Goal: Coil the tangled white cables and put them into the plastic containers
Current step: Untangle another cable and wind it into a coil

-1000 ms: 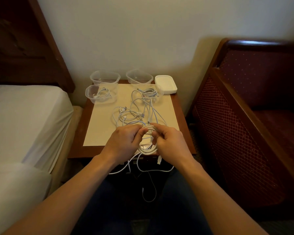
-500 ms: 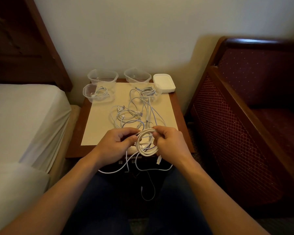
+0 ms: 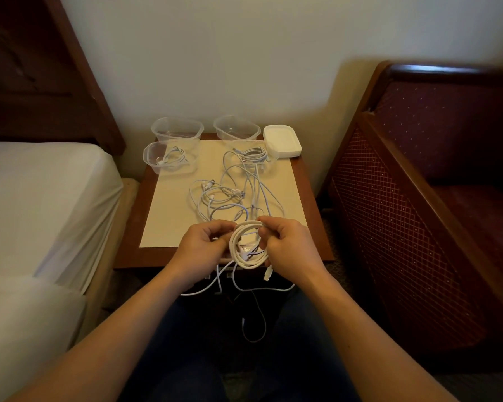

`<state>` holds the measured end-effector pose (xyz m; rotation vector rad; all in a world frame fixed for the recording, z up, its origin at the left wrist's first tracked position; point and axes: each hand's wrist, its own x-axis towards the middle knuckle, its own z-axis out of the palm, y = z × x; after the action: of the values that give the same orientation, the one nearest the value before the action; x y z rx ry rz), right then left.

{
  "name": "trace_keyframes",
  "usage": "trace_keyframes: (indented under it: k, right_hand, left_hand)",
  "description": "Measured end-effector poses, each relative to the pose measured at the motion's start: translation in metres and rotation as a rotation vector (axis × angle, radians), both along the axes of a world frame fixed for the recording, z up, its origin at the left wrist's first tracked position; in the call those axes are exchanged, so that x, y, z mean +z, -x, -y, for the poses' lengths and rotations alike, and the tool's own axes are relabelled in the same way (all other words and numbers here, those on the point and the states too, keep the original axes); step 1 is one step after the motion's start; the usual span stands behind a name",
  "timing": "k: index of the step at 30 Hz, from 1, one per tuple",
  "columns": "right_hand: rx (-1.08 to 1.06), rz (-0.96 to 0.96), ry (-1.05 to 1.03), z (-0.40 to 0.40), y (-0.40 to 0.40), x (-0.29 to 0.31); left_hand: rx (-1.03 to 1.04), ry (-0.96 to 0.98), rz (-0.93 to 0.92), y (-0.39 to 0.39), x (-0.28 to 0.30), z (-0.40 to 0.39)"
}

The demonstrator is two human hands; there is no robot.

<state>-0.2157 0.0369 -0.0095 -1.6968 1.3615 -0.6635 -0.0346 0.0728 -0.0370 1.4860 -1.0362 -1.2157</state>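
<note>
Both hands hold a half-made coil (image 3: pixel 248 245) of thick white cable just above the near edge of the tabletop (image 3: pixel 311 227): the left hand (image 3: pixel 199 250) has its fingers (image 3: pixel 218 227) pinched on the coil's left side, and the right hand (image 3: pixel 291 248) has its fingers (image 3: pixel 266 227) closed over the top right of the loops. The main risk, as I judge it, lies in the loose tails (image 3: pixel 244 288) that hang off the tabletop's near edge toward the person's lap; one thin strand loops low there, and if it belongs to another cable or snags on the edge, further winding would pull a knot tight instead of lengthening the coil. A plug end (image 3: pixel 267 274) dangles just below the right hand and could catch in the loops. Beyond the coil, toward the wall, the remaining tangle (image 3: pixel 230 195) spreads over the pale mat; I cannot tell whether any of its strands still run into the held cable, and a pull might drag the heap forward. The coil looks springy, so a slackened pinch would likely let it burst open. Of the clear containers by the wall, the front-left container (image 3: pixel 169 158) already holds a coiled cable, and two empty containers (image 3: pixel 177 129) stand behind it; a coil wound too wide may not seat inside one.
</note>
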Motion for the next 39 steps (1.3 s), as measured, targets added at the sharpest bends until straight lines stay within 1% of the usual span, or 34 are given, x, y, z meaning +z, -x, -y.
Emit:
trace_keyframes:
  k: [5, 7, 13, 17, 19, 22, 25, 27, 28, 29, 30, 31, 32, 35, 37, 39]
  right_hand:
    - [0.016, -0.001, 0.021, 0.001, 0.000, -0.001]
    - [0.027, -0.013, 0.016, 0.002, 0.000, -0.001]
    - [0.081, 0.004, 0.005, -0.002, -0.002, 0.000]
    - [0.064, 0.004, -0.007, -0.001, -0.001, -0.002]
    - [0.031, 0.000, -0.010, 0.000, 0.000, -0.003]
    - [0.022, -0.026, 0.007, 0.002, 0.002, -0.005]
    - [0.025, -0.047, 0.016, 0.001, 0.002, -0.005]
    - [0.042, -0.064, 0.033, -0.001, 0.001, -0.006]
    - [0.065, -0.079, 0.053, -0.002, 0.000, -0.006]
    - [0.094, -0.098, 0.074, -0.003, -0.001, -0.007]
    - [0.119, -0.115, 0.088, -0.004, -0.002, -0.007]
    - [0.127, -0.123, 0.088, -0.003, -0.002, -0.008]
    - [0.122, -0.125, 0.082, -0.001, 0.000, -0.010]
    - [0.094, -0.136, 0.058, 0.007, 0.006, -0.015]
    - [0.092, -0.123, 0.048, 0.009, 0.008, -0.019]
    - [0.103, -0.118, 0.048, 0.011, 0.009, -0.022]
  left_hand:
    - [0.036, -0.087, -0.307, 0.006, 0.001, 0.000]
    - [0.041, -0.111, -0.383, 0.005, 0.001, 0.000]
    - [0.072, -0.106, -0.440, 0.001, -0.004, 0.000]
    - [0.084, -0.093, -0.399, 0.004, -0.002, -0.003]
    - [0.022, -0.117, -0.383, 0.003, -0.002, -0.004]
    - [-0.093, -0.202, -0.394, 0.001, 0.002, -0.007]
    - [-0.161, -0.272, -0.508, -0.001, 0.003, -0.010]
    - [-0.209, -0.284, -0.578, -0.002, 0.003, -0.012]
    - [-0.233, -0.264, -0.544, 0.000, 0.004, -0.012]
    - [-0.263, -0.230, -0.458, 0.002, 0.005, -0.012]
    - [-0.288, -0.189, -0.331, 0.006, 0.007, -0.013]
    - [-0.283, -0.152, -0.200, 0.011, 0.010, -0.012]
    - [-0.246, -0.130, -0.108, 0.014, 0.011, -0.011]
    - [-0.171, -0.075, 0.081, 0.013, 0.009, -0.007]
    - [-0.230, -0.002, 0.272, 0.009, 0.006, -0.005]
    - [-0.311, 0.046, 0.380, 0.007, 0.005, -0.005]
